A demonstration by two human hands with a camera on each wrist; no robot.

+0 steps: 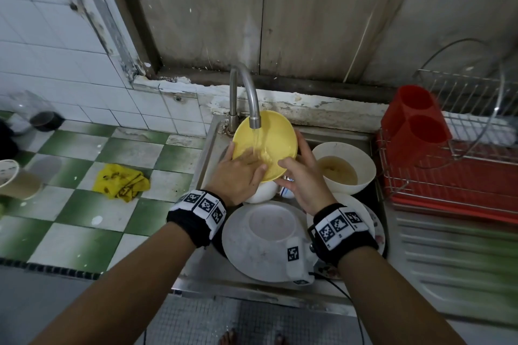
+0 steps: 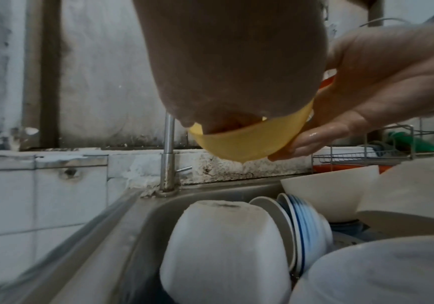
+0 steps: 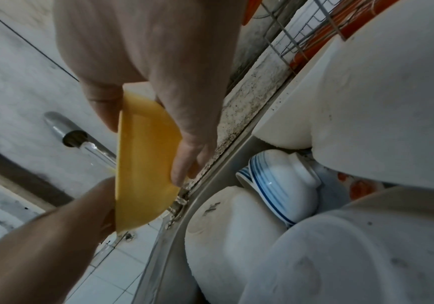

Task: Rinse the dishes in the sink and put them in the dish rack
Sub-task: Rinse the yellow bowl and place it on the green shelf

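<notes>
**Yellow bowl under the running tap**

Right now a yellow bowl [image 1: 265, 143] is held tilted above the sink [image 1: 213, 143], its hollow turned toward the person, and water from the curved steel tap [image 1: 248, 98] streams into it. The right hand [image 1: 301, 176] grips the bowl at its right edge: the thumb lies over the rim on the inside, and the right wrist view shows the fingers [image 3: 184, 156] curled round the outer wall. The left hand [image 1: 238, 173] lies flat with straight fingers inside the bowl at its lower left, under the stream, pressing on the wet surface.

Below the bowl the sink is packed with dishes. A white bowl [image 1: 343, 166] holding cloudy brownish water stands at the right, an upturned white bowl [image 1: 270, 235] lies nearest the person, and a blue-striped bowl [image 3: 280, 183] sits on its side between other white dishes. What seems to be a patterned plate lies under the right wrist, mostly hidden.

To the right of the sink stands a wire dish rack [image 1: 459, 92] over a red tray [image 1: 448, 182], with a red cutlery holder [image 1: 414, 117] at its near corner. On the green-and-white tiled bench [image 1: 70, 176] to the left lies a crumpled, stained yellow cloth [image 1: 122, 182].
</notes>
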